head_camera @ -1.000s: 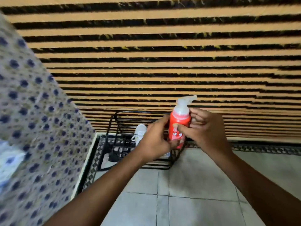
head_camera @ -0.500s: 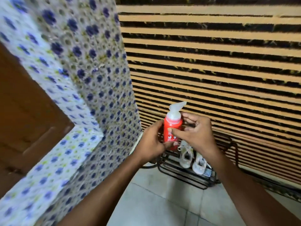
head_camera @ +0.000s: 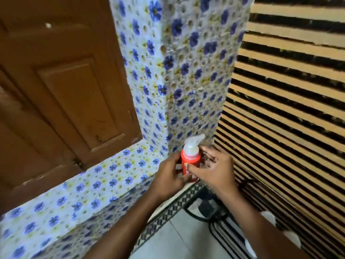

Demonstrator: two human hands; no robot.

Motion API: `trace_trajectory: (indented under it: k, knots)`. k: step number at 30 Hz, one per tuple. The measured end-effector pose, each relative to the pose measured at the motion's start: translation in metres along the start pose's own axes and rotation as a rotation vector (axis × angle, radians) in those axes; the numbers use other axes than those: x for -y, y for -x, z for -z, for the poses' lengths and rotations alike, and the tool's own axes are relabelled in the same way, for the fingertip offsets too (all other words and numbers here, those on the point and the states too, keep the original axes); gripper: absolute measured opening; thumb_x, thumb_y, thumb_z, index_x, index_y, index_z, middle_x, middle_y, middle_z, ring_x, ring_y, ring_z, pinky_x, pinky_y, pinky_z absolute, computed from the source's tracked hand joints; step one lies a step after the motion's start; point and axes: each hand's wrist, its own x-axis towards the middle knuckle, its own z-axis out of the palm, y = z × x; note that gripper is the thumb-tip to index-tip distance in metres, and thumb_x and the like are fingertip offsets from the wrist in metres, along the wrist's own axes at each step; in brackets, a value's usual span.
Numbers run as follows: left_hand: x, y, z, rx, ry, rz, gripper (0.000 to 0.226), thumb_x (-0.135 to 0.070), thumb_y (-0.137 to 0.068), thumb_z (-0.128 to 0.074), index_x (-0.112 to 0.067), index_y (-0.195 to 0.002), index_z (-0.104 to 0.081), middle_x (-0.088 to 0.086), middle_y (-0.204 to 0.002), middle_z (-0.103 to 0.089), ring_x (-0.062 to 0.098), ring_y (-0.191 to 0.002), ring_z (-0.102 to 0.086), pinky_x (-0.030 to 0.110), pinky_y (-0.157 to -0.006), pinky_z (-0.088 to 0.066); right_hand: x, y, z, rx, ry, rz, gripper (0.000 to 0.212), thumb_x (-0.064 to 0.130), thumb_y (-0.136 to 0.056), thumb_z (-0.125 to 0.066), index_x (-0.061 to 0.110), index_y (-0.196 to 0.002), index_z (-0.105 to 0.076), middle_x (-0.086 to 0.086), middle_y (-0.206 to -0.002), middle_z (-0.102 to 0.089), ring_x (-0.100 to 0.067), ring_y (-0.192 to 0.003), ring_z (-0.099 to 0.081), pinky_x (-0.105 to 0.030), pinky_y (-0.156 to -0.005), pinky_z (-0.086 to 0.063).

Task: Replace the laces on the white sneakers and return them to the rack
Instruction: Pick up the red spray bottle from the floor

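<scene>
While left hand [head_camera: 168, 176] and right hand [head_camera: 214, 171] keep their grip on the red bottle [head_camera: 190, 161], the person turns from the rack [head_camera: 211, 215], seemingly delaying relacing.

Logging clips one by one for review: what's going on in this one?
A person holds a red pump bottle before a flower-tiled wall corner. The left grip wraps its body; the right grip presses its front with the thumb. Below, a black wire rack stands on the floor, white sneakers partly hidden by the right forearm.

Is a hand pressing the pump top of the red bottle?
No, the left hand and right hand hold the red bottle by its body, below the white pump top.
</scene>
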Motion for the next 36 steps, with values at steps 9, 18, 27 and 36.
trace_trajectory:
  k: [9, 18, 27, 36]
  knots:
    - [0.125, -0.055, 0.101, -0.071, 0.017, 0.131, 0.056, -0.012, -0.085, -0.085, -0.024, -0.134, -0.062, -0.016, -0.124, -0.069, 0.000, -0.113, -0.065, 0.016, -0.088, -0.054, -0.058, -0.081, -0.153, 0.093, 0.065, 0.033, 0.057, 0.014, -0.063, -0.094, 0.023, -0.116, -0.073, 0.040, -0.098, -0.064, 0.013, -0.096, -0.066, -0.022, -0.086, -0.058]
    - [0.260, -0.108, 0.153, -0.036, -0.052, 0.185, 0.062, 0.011, -0.081, -0.072, -0.036, -0.121, -0.064, -0.013, -0.118, -0.069, 0.000, -0.109, -0.066, 0.020, -0.080, -0.057, -0.126, -0.132, -0.273, 0.063, 0.422, 0.114, 0.040, 0.045, -0.065, -0.085, 0.026, -0.095, -0.067, 0.012, -0.083, -0.073, -0.001, -0.076, -0.068, -0.027, -0.067, -0.056]
    - [0.353, -0.172, 0.171, 0.054, -0.123, 0.155, 0.053, -0.007, -0.078, -0.072, -0.018, -0.129, -0.068, -0.016, -0.119, -0.069, -0.016, -0.111, -0.059, 0.009, -0.086, -0.047, -0.200, -0.183, -0.342, -0.006, 0.524, 0.051, 0.048, 0.049, -0.062, -0.085, 0.024, -0.102, -0.074, 0.007, -0.082, -0.076, -0.010, -0.074, -0.071, -0.023, -0.064, -0.052]
    - [0.388, -0.184, 0.157, 0.032, -0.078, 0.216, 0.054, -0.002, -0.080, -0.069, -0.023, -0.129, -0.065, -0.010, -0.124, -0.070, -0.002, -0.116, -0.063, 0.019, -0.095, -0.050, -0.228, -0.189, -0.360, -0.063, 0.526, 0.003, 0.058, 0.048, -0.055, -0.092, 0.022, -0.103, -0.074, 0.008, -0.087, -0.077, -0.006, -0.078, -0.071, -0.019, -0.071, -0.054]
